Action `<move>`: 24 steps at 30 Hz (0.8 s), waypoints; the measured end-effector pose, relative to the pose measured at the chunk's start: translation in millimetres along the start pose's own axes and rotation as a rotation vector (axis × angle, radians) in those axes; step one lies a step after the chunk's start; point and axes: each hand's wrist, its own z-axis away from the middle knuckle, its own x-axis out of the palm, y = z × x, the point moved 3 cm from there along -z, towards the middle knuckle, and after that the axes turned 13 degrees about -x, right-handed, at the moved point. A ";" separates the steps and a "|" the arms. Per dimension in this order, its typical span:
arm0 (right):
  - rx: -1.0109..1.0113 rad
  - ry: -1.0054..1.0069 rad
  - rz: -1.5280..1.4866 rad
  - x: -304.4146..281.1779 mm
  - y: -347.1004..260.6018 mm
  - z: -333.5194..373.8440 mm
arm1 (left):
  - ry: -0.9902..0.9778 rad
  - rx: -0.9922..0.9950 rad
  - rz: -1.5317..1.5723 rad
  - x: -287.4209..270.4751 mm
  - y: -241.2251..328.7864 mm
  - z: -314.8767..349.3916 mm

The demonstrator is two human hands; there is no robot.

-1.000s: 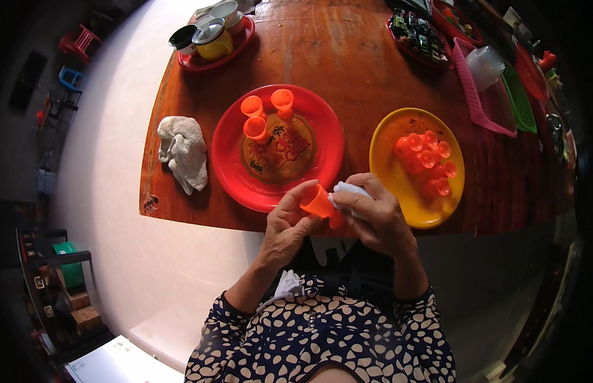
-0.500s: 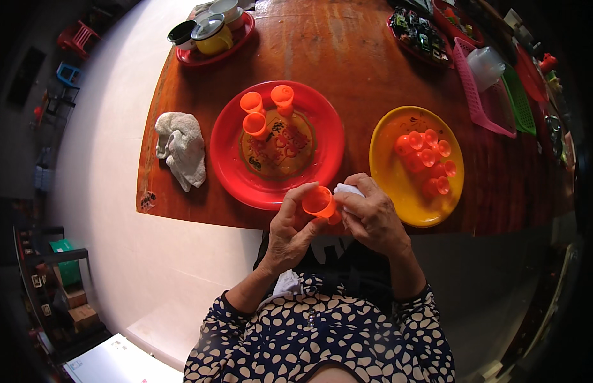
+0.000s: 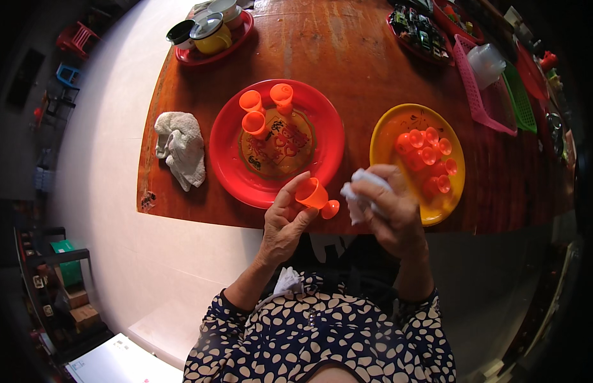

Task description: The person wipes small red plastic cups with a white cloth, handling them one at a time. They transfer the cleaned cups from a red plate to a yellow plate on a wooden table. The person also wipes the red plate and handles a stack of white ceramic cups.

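My left hand (image 3: 285,225) grips an orange plastic goblet (image 3: 311,194) by its side, tilted so that its mouth faces up and left and its round foot points right. Bunched in the fingers of my right hand (image 3: 398,214) is a white cloth (image 3: 362,195), held a short way right of the goblet and not touching it. Beyond my left hand lies a red plate (image 3: 331,153) with a printed centre, where three orange goblets (image 3: 254,123) stand upright at its far left part. Several more orange goblets (image 3: 419,156) lie feet toward the right on a yellow plate (image 3: 389,121).
A crumpled white towel (image 3: 181,150) lies left of the red plate. At the far left, a red tray (image 3: 201,59) carries a yellow lidded mug (image 3: 211,38) and other cups. Pink basket (image 3: 475,96) and a tray of small dark packets (image 3: 419,32) sit far right.
My right hand with the white cloth has drawn away from the goblet toward the right. The goblet in my left hand has tipped, so its foot now shows.
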 end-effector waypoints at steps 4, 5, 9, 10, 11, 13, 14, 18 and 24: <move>-0.049 -0.122 -0.010 13.1 -1.0 -2.9 | -0.049 -0.013 0.111 6.4 0.8 -0.1; -0.098 -0.159 -0.042 19.9 -1.7 -2.8 | -0.060 -0.023 0.184 10.1 2.9 0.5; -0.091 -0.017 -0.121 32.8 12.5 5.8 | -0.120 -0.035 0.247 3.7 -5.8 1.0; -0.085 -0.001 -0.160 33.0 15.7 6.1 | -0.145 -0.045 0.263 4.6 -5.9 1.7; -0.073 0.007 -0.179 33.3 16.5 5.7 | -0.172 -0.054 0.279 5.4 -6.3 2.2; -0.054 0.021 -0.211 32.7 17.5 2.7 | -0.174 -0.038 0.279 5.6 -7.0 1.1; -0.051 0.021 -0.212 31.3 19.2 1.9 | -0.176 -0.030 0.278 5.8 -7.2 0.6; -0.078 0.068 -0.101 31.5 21.7 1.3 | -0.152 -0.073 0.259 10.8 -1.7 1.0; -0.264 -0.005 0.089 42.0 3.6 5.7 | -0.134 -0.153 0.315 4.6 -14.3 -1.4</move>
